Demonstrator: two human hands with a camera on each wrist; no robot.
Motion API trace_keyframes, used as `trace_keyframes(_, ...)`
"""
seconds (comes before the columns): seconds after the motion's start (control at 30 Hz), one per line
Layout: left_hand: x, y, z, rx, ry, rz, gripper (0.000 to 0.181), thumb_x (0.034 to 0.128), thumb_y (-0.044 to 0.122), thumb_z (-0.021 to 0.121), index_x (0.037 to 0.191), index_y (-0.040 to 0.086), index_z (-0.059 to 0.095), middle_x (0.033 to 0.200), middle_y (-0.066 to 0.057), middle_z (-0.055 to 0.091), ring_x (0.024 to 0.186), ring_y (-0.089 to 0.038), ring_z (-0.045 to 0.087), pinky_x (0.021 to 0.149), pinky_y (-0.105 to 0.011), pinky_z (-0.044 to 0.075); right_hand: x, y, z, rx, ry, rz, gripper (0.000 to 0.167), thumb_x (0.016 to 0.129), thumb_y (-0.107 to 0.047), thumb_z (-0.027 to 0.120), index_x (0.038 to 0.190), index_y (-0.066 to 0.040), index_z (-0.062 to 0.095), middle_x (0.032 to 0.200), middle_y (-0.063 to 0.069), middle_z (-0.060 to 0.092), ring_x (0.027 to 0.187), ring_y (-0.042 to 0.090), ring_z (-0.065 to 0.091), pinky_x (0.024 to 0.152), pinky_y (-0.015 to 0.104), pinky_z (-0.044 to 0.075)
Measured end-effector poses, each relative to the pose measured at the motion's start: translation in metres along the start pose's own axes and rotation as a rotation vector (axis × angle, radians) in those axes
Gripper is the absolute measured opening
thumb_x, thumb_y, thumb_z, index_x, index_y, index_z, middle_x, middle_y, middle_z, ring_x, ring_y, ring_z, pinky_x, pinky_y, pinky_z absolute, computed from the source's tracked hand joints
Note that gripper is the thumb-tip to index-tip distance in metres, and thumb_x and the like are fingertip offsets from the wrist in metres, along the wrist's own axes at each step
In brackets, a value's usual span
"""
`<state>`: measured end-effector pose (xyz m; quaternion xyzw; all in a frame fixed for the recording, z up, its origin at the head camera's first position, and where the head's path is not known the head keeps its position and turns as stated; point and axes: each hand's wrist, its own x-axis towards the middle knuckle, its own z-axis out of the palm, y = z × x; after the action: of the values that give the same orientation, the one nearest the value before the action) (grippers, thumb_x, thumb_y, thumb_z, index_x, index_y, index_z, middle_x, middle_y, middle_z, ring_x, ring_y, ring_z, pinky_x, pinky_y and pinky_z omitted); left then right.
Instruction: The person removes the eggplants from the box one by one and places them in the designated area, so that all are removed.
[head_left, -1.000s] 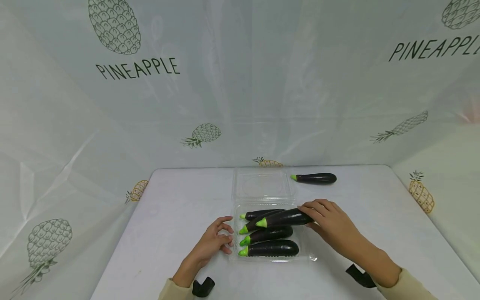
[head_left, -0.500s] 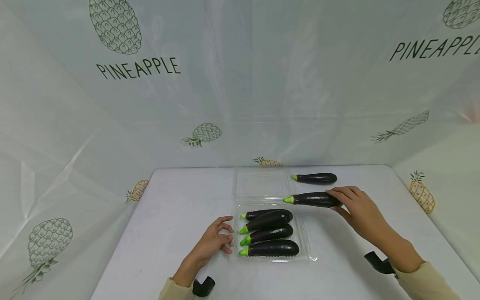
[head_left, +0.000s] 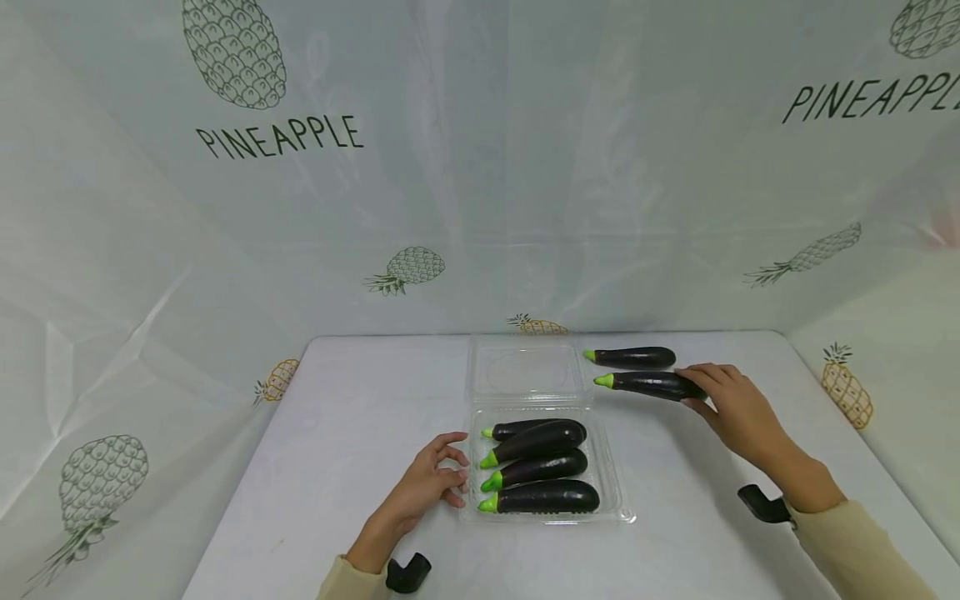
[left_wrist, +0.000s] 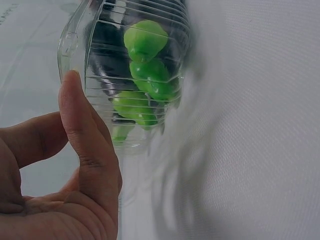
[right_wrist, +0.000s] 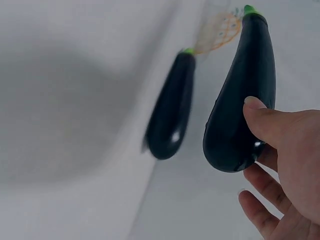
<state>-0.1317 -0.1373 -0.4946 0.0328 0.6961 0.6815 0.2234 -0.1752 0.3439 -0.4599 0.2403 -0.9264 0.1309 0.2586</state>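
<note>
My right hand holds a dark eggplant by its thick end, above the table right of the container. The right wrist view shows the thumb pressed on this eggplant, its green stem pointing away. A second eggplant lies just behind it on the table. A clear plastic clamshell container stands lid up and back, with several eggplants inside, their green stems to the left. My left hand rests at the container's left side; in the left wrist view a fingertip touches the rim.
The clear lid lies folded back behind the container. A white table bears everything, and a sheet with pineapple prints hangs behind it. Black straps or mounts sit at both wrists.
My right hand has lifted an eggplant from the top of those in the container and carried it back and right, close to the eggplant on the table. The left hand has stayed in place.
</note>
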Motion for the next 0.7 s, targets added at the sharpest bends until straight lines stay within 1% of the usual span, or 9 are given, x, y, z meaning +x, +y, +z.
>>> trace_keyframes(0.17, -0.001, 0.001, 0.0, -0.003, 0.0, -0.003, 0.063, 0.099, -0.007, 0.061, 0.156, -0.006, 0.034, 0.115, -0.012, 0.053, 0.078, -0.015, 0.063, 0.058, -0.025, 0.06, -0.003, 0.013, 0.009, -0.001, -0.014, 0.012, 0.052, 0.073, 0.004, 0.09, 0.121, 0.005, 0.069, 0.113, 0.022, 0.07, 0.101, 0.046, 0.062, 0.08, 0.062, 0.054)
trace_keyframes(0.37, 0.0, 0.0, 0.0, -0.002, 0.001, -0.001, 0.063, 0.0993, -0.008, 0.061, 0.156, -0.005, 0.035, 0.115, -0.012, 0.053, 0.078, -0.015, 0.063, 0.058, -0.025, 0.06, -0.004, 0.024, 0.024, 0.008, -0.022, -0.002, 0.052, 0.073, 0.006, 0.09, 0.121, 0.006, 0.069, 0.112, 0.023, 0.07, 0.098, 0.047, 0.063, 0.078, 0.062, 0.054)
trace_keyframes(0.5, -0.001, 0.001, 0.001, -0.004, 0.001, 0.001, 0.063, 0.0992, -0.008, 0.061, 0.156, -0.005, 0.035, 0.115, -0.012, 0.053, 0.078, -0.015, 0.063, 0.058, -0.024, 0.06, -0.003, 0.029, 0.03, 0.01, -0.041, -0.003, 0.052, 0.073, 0.006, 0.09, 0.121, 0.007, 0.069, 0.112, 0.023, 0.07, 0.098, 0.047, 0.063, 0.079, 0.063, 0.055)
trace_keyframes(0.7, -0.001, 0.001, 0.001, -0.004, 0.0, 0.004, 0.063, 0.099, -0.008, 0.06, 0.156, -0.006, 0.035, 0.115, -0.012, 0.053, 0.078, -0.015, 0.063, 0.058, -0.024, 0.06, 0.0, 0.034, 0.038, 0.007, -0.094, 0.004, 0.049, 0.077, 0.005, 0.088, 0.122, 0.009, 0.069, 0.113, 0.025, 0.069, 0.101, 0.048, 0.063, 0.083, 0.063, 0.055)
